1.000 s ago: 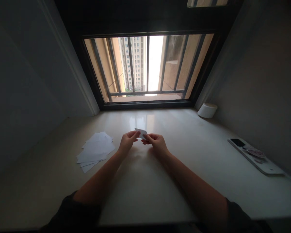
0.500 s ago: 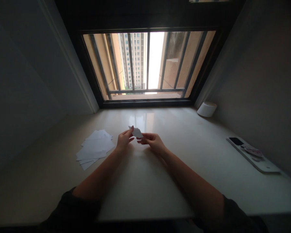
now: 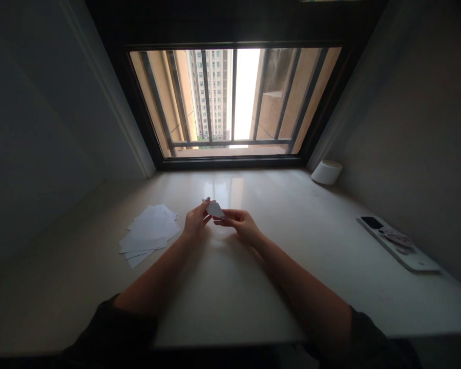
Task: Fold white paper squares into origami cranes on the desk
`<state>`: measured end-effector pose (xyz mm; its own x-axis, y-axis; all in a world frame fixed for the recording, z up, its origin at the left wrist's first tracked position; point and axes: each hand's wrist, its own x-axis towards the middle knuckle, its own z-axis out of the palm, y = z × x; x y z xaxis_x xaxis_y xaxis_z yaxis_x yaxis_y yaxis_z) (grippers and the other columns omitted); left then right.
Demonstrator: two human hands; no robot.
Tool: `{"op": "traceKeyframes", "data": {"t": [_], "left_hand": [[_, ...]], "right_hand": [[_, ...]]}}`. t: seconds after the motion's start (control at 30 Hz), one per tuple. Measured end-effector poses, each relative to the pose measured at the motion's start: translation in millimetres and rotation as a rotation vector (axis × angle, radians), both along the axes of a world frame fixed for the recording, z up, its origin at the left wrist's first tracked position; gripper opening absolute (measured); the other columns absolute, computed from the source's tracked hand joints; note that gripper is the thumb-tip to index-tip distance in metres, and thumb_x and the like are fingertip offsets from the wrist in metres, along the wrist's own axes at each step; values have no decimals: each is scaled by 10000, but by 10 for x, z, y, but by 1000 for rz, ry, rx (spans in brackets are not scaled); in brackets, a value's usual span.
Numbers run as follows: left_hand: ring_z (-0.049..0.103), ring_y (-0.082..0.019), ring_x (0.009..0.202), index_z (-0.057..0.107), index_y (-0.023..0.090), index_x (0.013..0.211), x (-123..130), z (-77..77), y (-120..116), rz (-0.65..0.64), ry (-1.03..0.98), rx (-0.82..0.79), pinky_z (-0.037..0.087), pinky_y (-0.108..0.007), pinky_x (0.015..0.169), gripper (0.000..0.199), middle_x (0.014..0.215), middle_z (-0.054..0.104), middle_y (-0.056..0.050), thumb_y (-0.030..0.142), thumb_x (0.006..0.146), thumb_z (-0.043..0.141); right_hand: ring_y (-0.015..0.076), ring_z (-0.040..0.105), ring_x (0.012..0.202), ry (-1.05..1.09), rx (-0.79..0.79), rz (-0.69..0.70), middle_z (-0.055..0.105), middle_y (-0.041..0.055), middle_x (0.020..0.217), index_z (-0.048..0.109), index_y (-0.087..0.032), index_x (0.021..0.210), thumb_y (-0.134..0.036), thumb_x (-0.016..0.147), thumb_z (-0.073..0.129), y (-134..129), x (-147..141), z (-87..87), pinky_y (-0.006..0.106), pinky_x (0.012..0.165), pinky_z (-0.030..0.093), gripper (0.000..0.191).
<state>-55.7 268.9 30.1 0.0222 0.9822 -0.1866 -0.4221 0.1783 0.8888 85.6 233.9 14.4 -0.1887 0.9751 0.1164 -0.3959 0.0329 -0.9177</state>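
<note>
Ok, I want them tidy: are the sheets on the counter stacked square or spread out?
Spread out: the sheets overlap at skewed angles, edges fanned, beside the left hand.

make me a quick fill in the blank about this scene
1. The left hand and right hand hold a small piece of white paper between ____ of them.
2. Loose sheets of white paper lie on the pale countertop to the ____ of the hands.
3. The window beyond the countertop is crossed by dark metal ____.
4. A white cylindrical object stands in the far ____ corner of the countertop.

Missing words: both, left, bars, right
</note>
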Motion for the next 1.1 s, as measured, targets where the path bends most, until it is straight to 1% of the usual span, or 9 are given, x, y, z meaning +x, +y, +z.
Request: {"op": "traceKeyframes", "data": {"t": [0.2, 0.33, 0.5, 0.6, 0.8, 0.93, 1.0, 1.1], "left_hand": [[616, -178, 839, 708, 141, 791, 17, 35, -31, 51, -33, 10, 459, -269, 732, 329, 955, 692, -103, 371, 566, 775], [626, -186, 835, 706, 135, 770, 37, 48, -45, 92, -28, 63, 461, -289, 758, 324, 914, 701, -101, 365, 554, 777], [629, -171, 769, 686, 132, 758, 52, 26, -23, 160, -15, 62, 473, -298, 755, 295, 842, 712, -88, 371, 592, 738], [633, -183, 758, 674, 122, 743, 51, -1, -2, 185, 4, 76, 479, -309, 752, 301, 817, 715, -101, 383, 600, 721], [631, -186, 807, 694, 111, 747, 47, -16, 16, 161, 10, 88, 472, -305, 768, 361, 907, 705, -123, 423, 575, 755], [623, -163, 855, 696, 147, 811, 26, 6, 31, 178, -1, 49, 464, -261, 772, 358, 934, 691, -75, 379, 553, 784], [621, -158, 873, 695, 167, 833, 7, 21, 40, 162, 8, 32, 463, -249, 776, 352, 950, 684, -62, 372, 561, 783], [612, -163, 926, 694, 183, 872, -26, 49, 54, 129, -18, 51, 462, -256, 811, 346, 1033, 664, -67, 387, 602, 764]], "right_hand": [[255, 687, 831, -5, 5, -1, 729, 76, 874, 714, -172, 961, -369, 602, 779, -6, 7, 33, 483, 919, 464, 414], [254, 688, 823, -5, 4, -6, 729, 76, 863, 716, -170, 954, -405, 594, 777, 2, 2, 36, 489, 917, 462, 435], [253, 687, 830, -17, 12, 7, 730, 67, 858, 716, -175, 955, -408, 604, 769, -4, 8, 35, 484, 918, 464, 424], [256, 685, 847, -33, 6, 16, 730, 69, 871, 718, -178, 951, -420, 604, 765, -18, 6, 47, 476, 921, 465, 426], [263, 688, 842, -28, -5, 6, 732, 76, 861, 712, -166, 963, -414, 585, 778, -31, 3, 64, 489, 934, 452, 456], [257, 691, 825, -10, -10, -3, 734, 79, 847, 713, -162, 953, -404, 582, 783, -20, 14, 46, 488, 931, 453, 448], [256, 692, 822, -8, -10, -9, 733, 83, 843, 713, -160, 954, -409, 577, 784, -10, 15, 33, 486, 927, 456, 458], [259, 694, 799, -19, -3, -50, 733, 86, 822, 717, -156, 940, -402, 572, 784, 12, 9, 7, 479, 894, 478, 448]]}}
